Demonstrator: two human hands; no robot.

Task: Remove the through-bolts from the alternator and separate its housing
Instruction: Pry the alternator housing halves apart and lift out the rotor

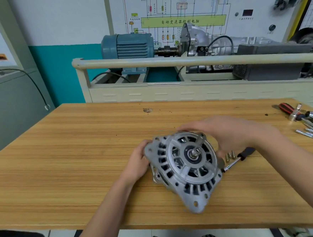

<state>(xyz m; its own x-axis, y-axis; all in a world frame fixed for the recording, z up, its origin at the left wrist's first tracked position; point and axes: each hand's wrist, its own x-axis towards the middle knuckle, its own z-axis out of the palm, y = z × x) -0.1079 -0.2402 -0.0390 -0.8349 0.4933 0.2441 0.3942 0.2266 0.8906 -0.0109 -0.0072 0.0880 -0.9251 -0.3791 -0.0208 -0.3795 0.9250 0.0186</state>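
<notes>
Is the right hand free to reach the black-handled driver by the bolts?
Probably yes: the driver lies uncovered on the table just under the right hand, which first has to let go of the alternator.

- Even, bright indoor light; my hands cast only faint, soft shadows on the table (81, 160).
- Wide-angle bending curves the rail (166, 62) and table edges.
- My right hand (227, 133) and the alternator (187, 170) rim show slight motion blur.
- Background is soft.

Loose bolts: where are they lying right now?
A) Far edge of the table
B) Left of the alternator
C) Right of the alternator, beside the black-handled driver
C: the loose bolts lie on the table just right of the alternator, beside the black-handled driver.
</notes>
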